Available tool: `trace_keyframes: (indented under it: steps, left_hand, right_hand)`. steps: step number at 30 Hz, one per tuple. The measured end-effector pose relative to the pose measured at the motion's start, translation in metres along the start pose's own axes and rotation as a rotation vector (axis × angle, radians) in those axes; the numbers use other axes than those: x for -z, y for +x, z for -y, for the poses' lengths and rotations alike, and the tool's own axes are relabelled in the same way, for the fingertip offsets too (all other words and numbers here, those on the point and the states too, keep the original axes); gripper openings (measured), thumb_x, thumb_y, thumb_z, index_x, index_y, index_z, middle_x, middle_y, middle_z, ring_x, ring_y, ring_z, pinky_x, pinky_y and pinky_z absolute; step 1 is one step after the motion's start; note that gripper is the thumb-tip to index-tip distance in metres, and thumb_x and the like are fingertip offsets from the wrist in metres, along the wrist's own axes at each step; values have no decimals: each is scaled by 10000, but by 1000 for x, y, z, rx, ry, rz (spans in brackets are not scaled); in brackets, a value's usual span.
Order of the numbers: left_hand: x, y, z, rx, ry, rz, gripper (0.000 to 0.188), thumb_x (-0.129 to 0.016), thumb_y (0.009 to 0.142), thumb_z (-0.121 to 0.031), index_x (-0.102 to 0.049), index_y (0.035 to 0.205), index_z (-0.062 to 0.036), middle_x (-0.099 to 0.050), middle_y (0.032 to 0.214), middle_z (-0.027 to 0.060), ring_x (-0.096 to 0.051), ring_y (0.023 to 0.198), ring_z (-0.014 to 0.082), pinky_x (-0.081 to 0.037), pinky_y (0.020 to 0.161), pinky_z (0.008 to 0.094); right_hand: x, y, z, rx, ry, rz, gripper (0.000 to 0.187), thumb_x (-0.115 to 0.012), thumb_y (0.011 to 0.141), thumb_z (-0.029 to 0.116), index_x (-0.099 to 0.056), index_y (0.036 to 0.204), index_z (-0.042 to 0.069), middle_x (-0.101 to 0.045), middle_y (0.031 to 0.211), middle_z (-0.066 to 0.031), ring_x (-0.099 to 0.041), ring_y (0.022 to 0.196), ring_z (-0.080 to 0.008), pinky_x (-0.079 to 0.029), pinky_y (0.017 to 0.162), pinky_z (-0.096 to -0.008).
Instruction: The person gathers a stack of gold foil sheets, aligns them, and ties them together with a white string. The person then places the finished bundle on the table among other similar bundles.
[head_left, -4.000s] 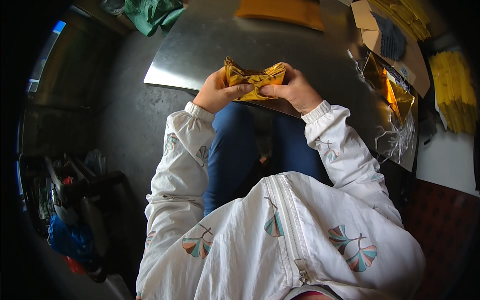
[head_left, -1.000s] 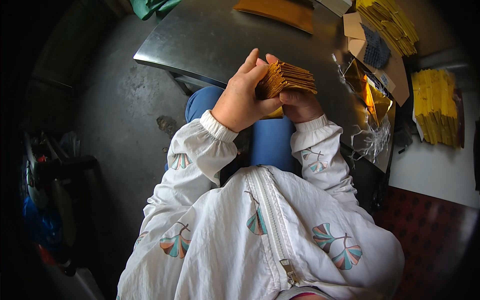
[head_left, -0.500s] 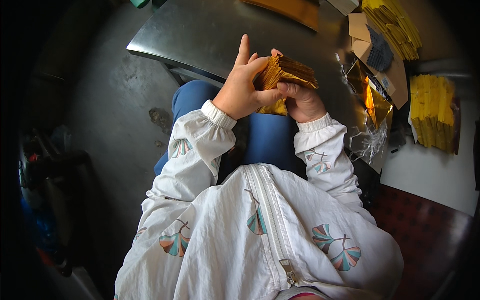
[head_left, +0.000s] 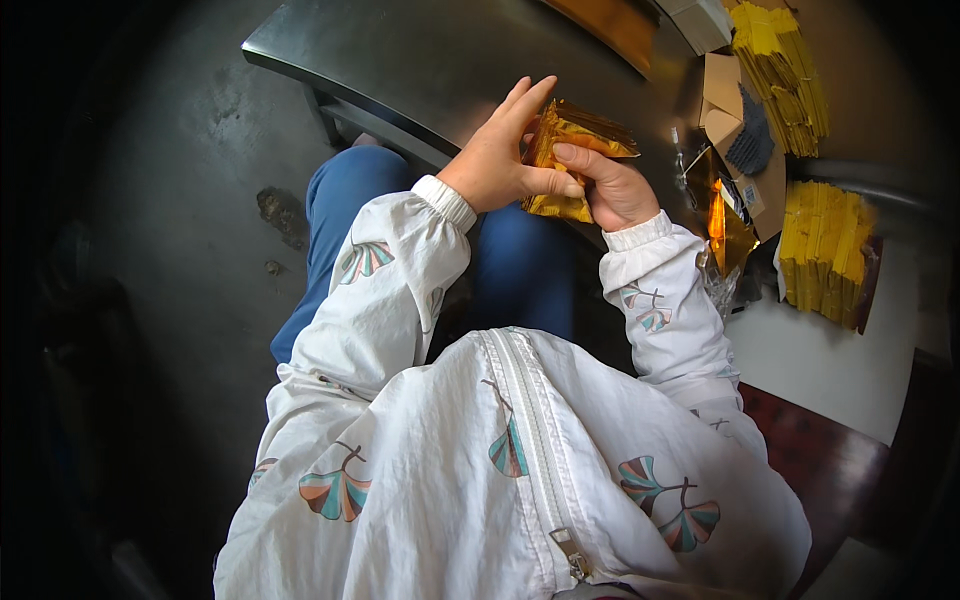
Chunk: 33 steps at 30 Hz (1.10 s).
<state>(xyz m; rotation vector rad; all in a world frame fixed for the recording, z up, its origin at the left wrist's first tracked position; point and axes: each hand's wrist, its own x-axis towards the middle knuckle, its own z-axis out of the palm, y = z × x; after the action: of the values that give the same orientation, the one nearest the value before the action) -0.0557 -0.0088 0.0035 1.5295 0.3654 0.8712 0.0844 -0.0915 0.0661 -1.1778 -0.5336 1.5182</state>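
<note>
Turned since the earlier frame, showing more shiny face, gold foil packet stack (head_left: 577,132), clamped in right hand (head_left: 622,190), left hand (head_left: 497,165) unclenched, thumb against it, near metal surface (head_left: 390,60).

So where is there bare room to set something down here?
The metal table has a broad bare patch between its left corner and the orange-brown sheet. The white surface is bare below the lower yellow bundle. The table's right side is crowded with cardboard, blue-grey cloth and gold foil.
</note>
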Motion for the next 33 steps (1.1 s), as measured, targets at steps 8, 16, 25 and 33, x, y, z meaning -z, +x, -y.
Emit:
trace_keyframes:
  steps: [8, 16, 25, 33]
  left_hand:
    - [10, -1, -1, 72, -110, -249, 585, -649, 860, -154, -377, 1372, -73, -358, 1418, 143, -384, 1290, 290, -427, 985, 369]
    - [14, 3, 5, -107, 447, -115, 728, -660, 719, -52, -333, 1368, -15, -356, 1406, 187, -313, 1332, 324, -313, 1071, 356]
    - [10, 21, 11, -54, 465, -36, 399, -655, 706, -35, -528, 1084, -31, -596, 1022, 165, -554, 970, 368, -457, 836, 397]
    - [6, 23, 12, -42, 586, -57, 299, -619, 707, -38, -539, 995, -31, -599, 936, 168, -556, 933, 365, -454, 795, 411]
  right_hand:
    - [4, 24, 59, 181, -918, -156, 355, -766, 727, 135, -647, 1030, -6, -676, 954, -63, -627, 856, -141, -487, 789, -275]
    - [-9, 52, 38, -63, -1749, -161, 373, -751, 678, 276, -648, 978, 78, -664, 945, -114, -626, 876, -299, -495, 773, -365]
    - [-16, 50, 38, -12, -1955, -148, 352, -734, 697, 342, -647, 974, 142, -563, 937, -103, -581, 909, -308, -480, 784, -407]
    - [-13, 49, 33, 79, -1946, -167, 355, -744, 669, 324, -624, 886, 70, -563, 881, -119, -578, 846, -314, -480, 738, -390]
